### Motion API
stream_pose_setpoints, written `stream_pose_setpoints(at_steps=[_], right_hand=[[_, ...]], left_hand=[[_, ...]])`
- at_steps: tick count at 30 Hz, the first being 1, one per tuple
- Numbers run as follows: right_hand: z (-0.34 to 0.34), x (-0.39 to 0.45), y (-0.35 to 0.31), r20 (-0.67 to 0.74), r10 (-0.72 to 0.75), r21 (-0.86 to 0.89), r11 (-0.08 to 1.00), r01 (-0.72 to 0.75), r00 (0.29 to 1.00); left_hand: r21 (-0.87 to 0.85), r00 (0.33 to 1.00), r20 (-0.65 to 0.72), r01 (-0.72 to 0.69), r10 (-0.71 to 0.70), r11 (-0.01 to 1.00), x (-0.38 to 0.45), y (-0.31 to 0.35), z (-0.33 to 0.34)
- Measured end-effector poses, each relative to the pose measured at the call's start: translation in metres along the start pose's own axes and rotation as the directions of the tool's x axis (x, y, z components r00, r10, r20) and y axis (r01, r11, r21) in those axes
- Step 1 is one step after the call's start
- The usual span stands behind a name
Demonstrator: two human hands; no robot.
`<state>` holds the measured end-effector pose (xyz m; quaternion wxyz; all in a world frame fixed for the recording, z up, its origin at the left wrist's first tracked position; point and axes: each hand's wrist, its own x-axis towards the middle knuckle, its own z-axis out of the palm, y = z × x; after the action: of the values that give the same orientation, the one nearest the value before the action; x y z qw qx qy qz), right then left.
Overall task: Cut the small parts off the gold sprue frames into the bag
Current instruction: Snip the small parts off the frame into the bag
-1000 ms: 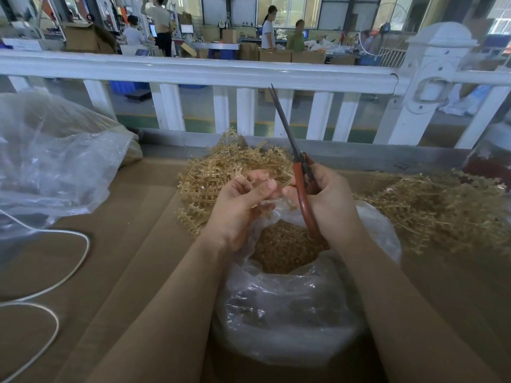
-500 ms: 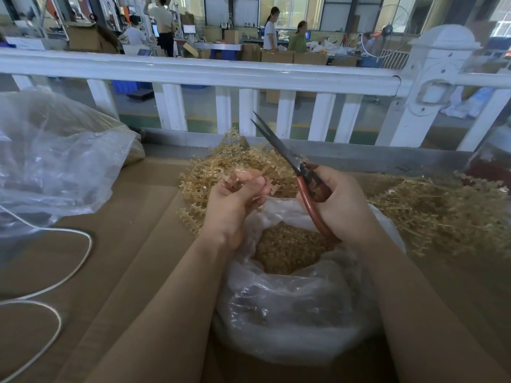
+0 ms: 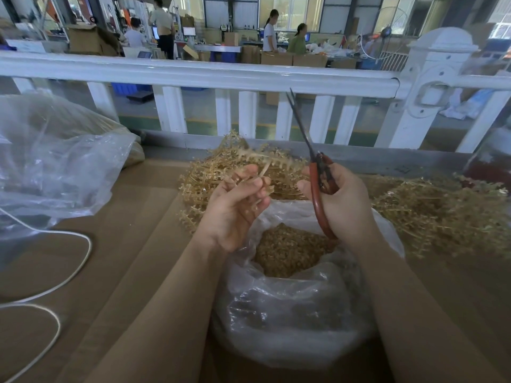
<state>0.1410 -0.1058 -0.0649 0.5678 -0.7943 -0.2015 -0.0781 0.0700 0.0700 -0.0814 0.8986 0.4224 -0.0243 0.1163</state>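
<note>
My left hand (image 3: 235, 205) pinches a gold sprue frame (image 3: 257, 164) above the open bag (image 3: 290, 313) at the table's near edge. My right hand (image 3: 340, 200) grips the scissors (image 3: 318, 178), blades together, pointing up. Next: bring blades to a part.

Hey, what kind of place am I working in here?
Most likely a factory floor or packing workshop: heaps of gold plastic sprue frames on a cardboard-covered bench, stacked brown cardboard boxes, and workers at stations beyond a white railing.
</note>
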Motion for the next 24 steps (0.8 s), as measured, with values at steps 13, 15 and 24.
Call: stream_pose_setpoints(at_steps=[13, 15, 24], right_hand=[[-0.003, -0.012, -0.021, 0.086, 0.000, 0.436, 0.899, -0.038, 0.996], [-0.004, -0.011, -0.019, 0.075, 0.011, 0.481, 0.876, -0.046, 0.997], [-0.005, -0.007, -0.016, 0.108, 0.043, 0.531, 0.842, -0.095, 0.993]], left_hand=[[0.191, 0.997, 0.046, 0.059, -0.069, 0.980, -0.006, -0.007, 0.014], [0.180, 0.994, 0.045, 0.086, -0.095, 0.980, -0.007, -0.008, 0.015], [0.369, 0.986, -0.079, -0.106, 0.144, 0.923, -0.005, 0.003, 0.006]])
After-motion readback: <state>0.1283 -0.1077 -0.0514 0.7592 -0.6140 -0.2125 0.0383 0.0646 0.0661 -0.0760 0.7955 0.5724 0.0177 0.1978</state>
